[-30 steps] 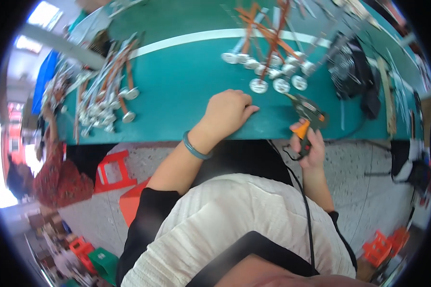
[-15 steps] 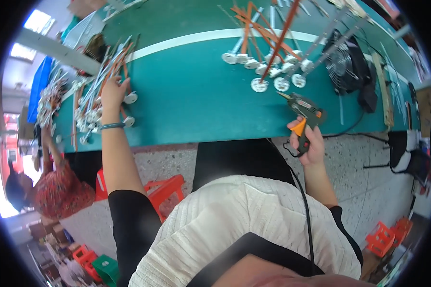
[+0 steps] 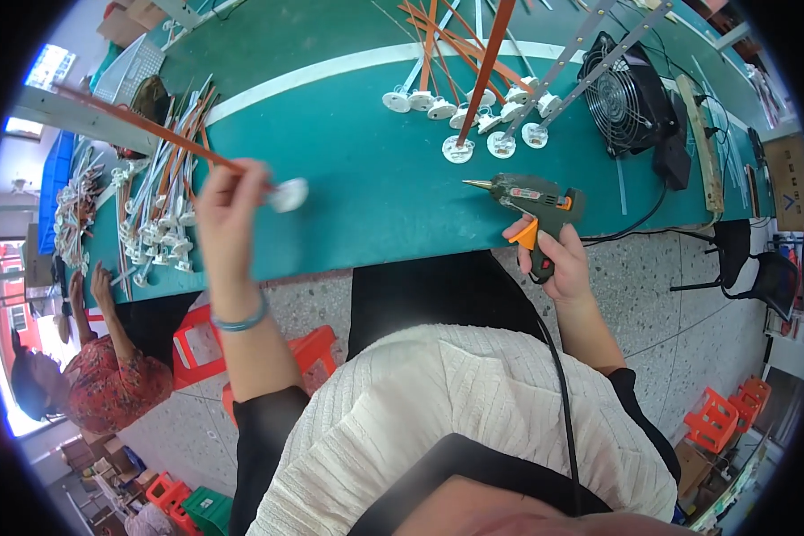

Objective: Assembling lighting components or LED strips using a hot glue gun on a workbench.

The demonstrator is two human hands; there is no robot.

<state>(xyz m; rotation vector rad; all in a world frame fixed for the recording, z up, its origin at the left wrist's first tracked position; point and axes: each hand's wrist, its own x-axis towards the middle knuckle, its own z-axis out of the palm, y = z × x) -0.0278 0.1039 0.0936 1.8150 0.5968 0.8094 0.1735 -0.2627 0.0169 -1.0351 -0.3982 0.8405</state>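
A brown cardboard box sits at the far right end of the green bench, with more flat cardboard at the top left corner. The left hand is up over the bench, its grip pinched together on a long thin orange strip with a white round cap at its near end, the strip slanting away to the upper left. Just left lies a pile of like strips. The right hand has its grip clamped around the handle of a dark green glue gun, nozzle pointing left above the bench's near edge. Beyond it more capped strips fan out beside a black fan.
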